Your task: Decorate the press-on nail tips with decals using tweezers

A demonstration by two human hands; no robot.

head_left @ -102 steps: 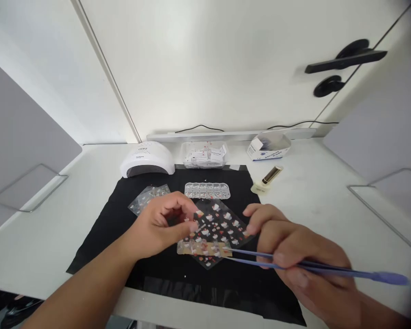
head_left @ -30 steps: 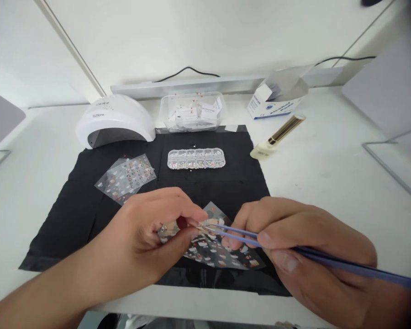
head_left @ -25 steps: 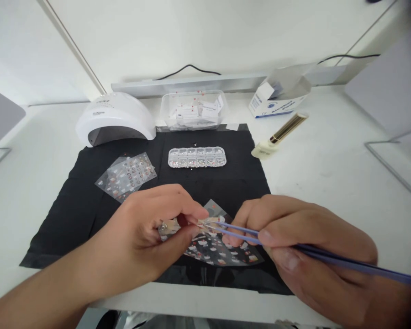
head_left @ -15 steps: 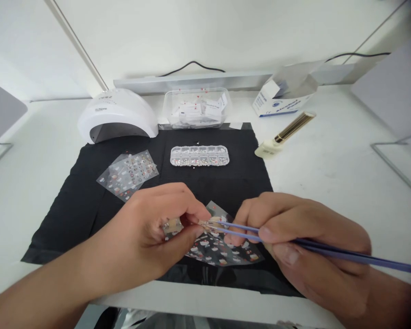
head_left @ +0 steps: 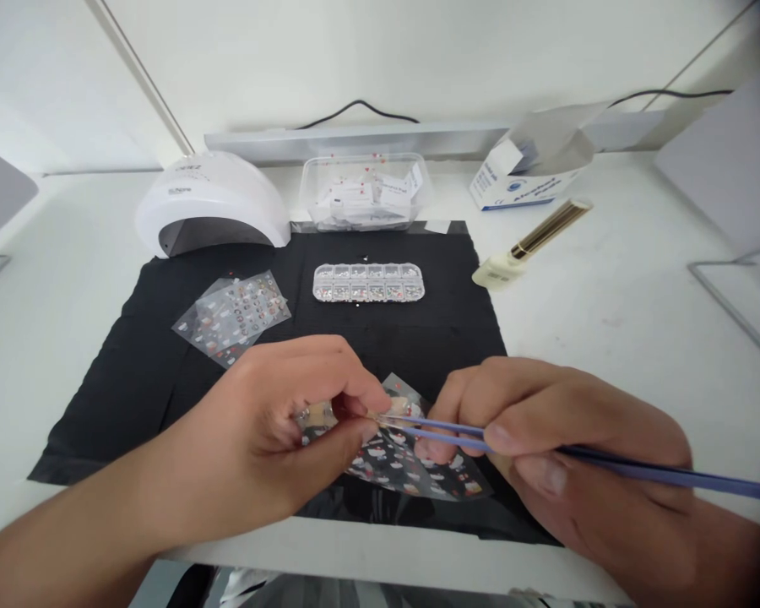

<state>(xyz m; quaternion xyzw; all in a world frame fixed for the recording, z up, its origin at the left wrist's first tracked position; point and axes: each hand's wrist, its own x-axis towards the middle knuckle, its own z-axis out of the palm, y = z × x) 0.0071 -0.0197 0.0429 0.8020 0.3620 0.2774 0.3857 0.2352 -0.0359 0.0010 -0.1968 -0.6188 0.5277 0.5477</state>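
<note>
Black cloth mat [head_left: 165, 371] covers the middle of the white tabletop [head_left: 608, 304] in the head view, and both bare hands work over its near edge. The left hand [head_left: 279, 431] is curled closed, thumb and fingers pinched on a small pale nail tip [head_left: 320, 414] held just above the mat. The right hand [head_left: 570, 456] is clamped around a pair of slim lilac tweezers [head_left: 443, 429], whose points meet the pale tip at the left thumb; whatever sits between the points is too small to make out. Under both hands lies a clear sheet of small red-and-white stickers [head_left: 411, 464], flat on the mat near its front edge. A second clear sticker sheet [head_left: 234, 314] rests further back on the left of the mat, well apart from the hands. A long clear compartment box of tiny gems [head_left: 368, 282] sits at the centre back of the mat. Behind the mat stand a white domed nail lamp [head_left: 209, 203], a clear plastic tub of white packets [head_left: 364, 192] and an open white-and-blue cardboard box [head_left: 532, 173]. A gold-capped cream bottle [head_left: 529, 245] lies on its side on the tabletop, right of the mat.
</note>
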